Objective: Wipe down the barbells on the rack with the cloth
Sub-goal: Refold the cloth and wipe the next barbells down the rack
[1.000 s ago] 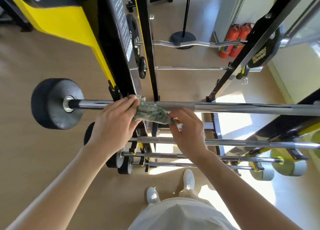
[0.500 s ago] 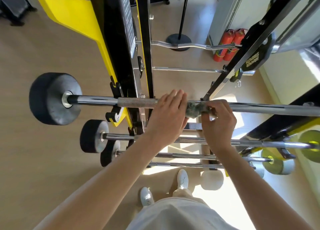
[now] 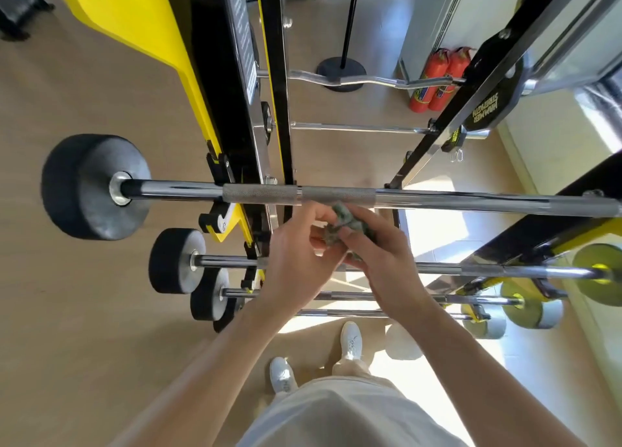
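Top barbell (image 3: 437, 199): we see its long axis running left to right across the whole view, dipping slightly toward the right. A black plate (image 3: 94, 187) caps the left end, and the right end leaves the frame.
Cloth (image 3: 343, 222): a green, bunched wad sits just under the knurled middle of that bar. We cannot tell whether it touches the steel.
Left hand (image 3: 296, 261): its fingers (image 3: 316, 215) curl in and pinch the cloth's left side.
Right hand (image 3: 383, 258): its fingers are clenched round the cloth's right side, meeting the left hand.
Lower barbells (image 3: 505, 271): we see them stacked below the hands, parallel to the top bar, with black plates on the left and yellow-green ones on the right.
Rack (image 3: 235, 76): its black-and-yellow uprights carry the bars.
Curl bar (image 3: 370, 82): it lies crosswise on the far side of the rack.
Fire extinguishers (image 3: 434, 86): we see two red ones beyond the curl bar.
Shoes (image 3: 350, 340): a white pair stands on the tan floor.
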Demonstrator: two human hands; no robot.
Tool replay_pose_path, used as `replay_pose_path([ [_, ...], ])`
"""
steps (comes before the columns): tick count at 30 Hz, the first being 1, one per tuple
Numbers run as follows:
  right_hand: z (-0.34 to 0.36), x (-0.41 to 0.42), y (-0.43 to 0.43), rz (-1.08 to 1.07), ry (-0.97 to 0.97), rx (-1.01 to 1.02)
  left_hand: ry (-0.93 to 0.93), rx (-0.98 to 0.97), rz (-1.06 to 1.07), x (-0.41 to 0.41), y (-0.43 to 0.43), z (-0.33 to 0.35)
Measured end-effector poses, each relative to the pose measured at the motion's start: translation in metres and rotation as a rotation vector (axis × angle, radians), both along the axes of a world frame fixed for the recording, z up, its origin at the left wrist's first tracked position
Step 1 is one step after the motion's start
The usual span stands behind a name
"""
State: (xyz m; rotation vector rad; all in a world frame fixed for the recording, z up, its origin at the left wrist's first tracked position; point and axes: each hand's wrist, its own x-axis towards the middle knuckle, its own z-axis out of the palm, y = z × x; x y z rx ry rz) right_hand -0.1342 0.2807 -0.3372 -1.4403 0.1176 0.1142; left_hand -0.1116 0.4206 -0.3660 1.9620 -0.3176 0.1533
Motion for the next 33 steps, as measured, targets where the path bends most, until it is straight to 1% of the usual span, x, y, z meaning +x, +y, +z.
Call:
replay_pose_path([
  [1,0.000,0.002,0.000,-0.025,-0.014,-0.061,-0.018,0.004,-0.027,-0.001,0.000,0.000],
  [2,0.001,0.005,-0.002,-0.067,-0.050,-0.166,-0.052,0.016,-0.037,-0.002,0.002,0.000],
  [3,0.002,0.010,-0.006,-0.118,-0.119,-0.322,-0.096,0.038,-0.024,-0.001,0.007,0.001],
  [4,0.002,0.018,-0.012,-0.172,-0.212,-0.505,-0.146,0.088,0.018,0.002,0.012,0.002],
  [5,0.003,0.025,-0.018,-0.226,-0.313,-0.673,-0.192,0.179,0.087,0.006,0.018,0.001],
  [6,0.001,0.035,-0.025,-0.259,-0.394,-0.797,-0.215,0.298,0.164,0.011,0.023,-0.001],
  [8,-0.007,0.054,-0.032,-0.218,-0.505,-0.973,-0.192,0.466,0.254,0.018,0.030,-0.009],
  [10,-0.020,0.066,-0.024,-0.112,-0.602,-1.090,-0.183,0.508,0.256,0.020,0.031,-0.018],
  [14,-0.036,0.078,0.018,0.044,-0.753,-1.089,-0.191,0.487,0.246,0.018,0.030,-0.024],
  [17,-0.041,0.076,0.018,0.081,-0.807,-1.161,-0.200,0.505,0.243,0.017,0.034,-0.025],
  [19,-0.046,0.066,-0.008,0.035,-0.816,-1.232,-0.220,0.511,0.234,0.017,0.037,-0.026],
  [22,-0.052,0.049,-0.047,-0.152,-0.734,-1.289,-0.216,0.446,0.207,0.016,0.035,-0.028],
  [25,-0.057,0.044,-0.035,-0.271,-0.671,-1.276,-0.193,0.358,0.169,0.016,0.032,-0.032],
  [29,-0.058,0.057,0.037,-0.168,-0.744,-1.243,-0.253,0.269,0.127,0.015,0.042,-0.033],
  [31,-0.056,0.063,0.068,-0.105,-0.774,-1.237,-0.260,0.198,0.203,0.008,0.050,-0.034],
  [33,-0.052,0.062,0.080,0.007,-0.811,-1.290,-0.226,0.144,0.299,-0.003,0.060,-0.036],
])
